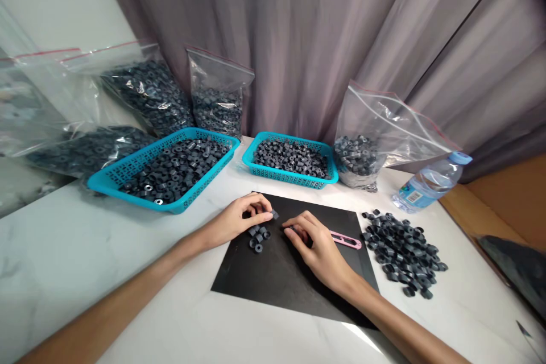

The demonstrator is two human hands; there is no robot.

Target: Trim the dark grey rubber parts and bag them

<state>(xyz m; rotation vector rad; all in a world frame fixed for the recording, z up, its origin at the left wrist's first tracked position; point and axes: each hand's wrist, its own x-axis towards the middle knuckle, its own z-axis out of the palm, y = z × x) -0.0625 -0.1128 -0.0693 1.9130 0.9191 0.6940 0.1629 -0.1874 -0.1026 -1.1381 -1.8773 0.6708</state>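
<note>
My left hand point(249, 215) pinches a small dark grey plastic ring point(275, 214) between thumb and fingertips, above the black mat point(256, 272). Just below those fingers, a little heap of similar grey rings point(258, 237) rests on the mat. Facing it from the right, my right hand point(313, 242) has its fingers curled together over the mat; whatever is between them is hidden or too small to name. A pink utility knife point(346, 240) lies beside the right hand, partly covered by it.
Two blue baskets point(205, 182) point(290, 177) of grey rings stand behind the mat. Filled zip bags point(217, 105) point(358, 153) are at the back. A loose pile of rings point(405, 253) and a water bottle point(433, 182) are on the right. A cardboard box point(503, 210) adjoins the table's right edge.
</note>
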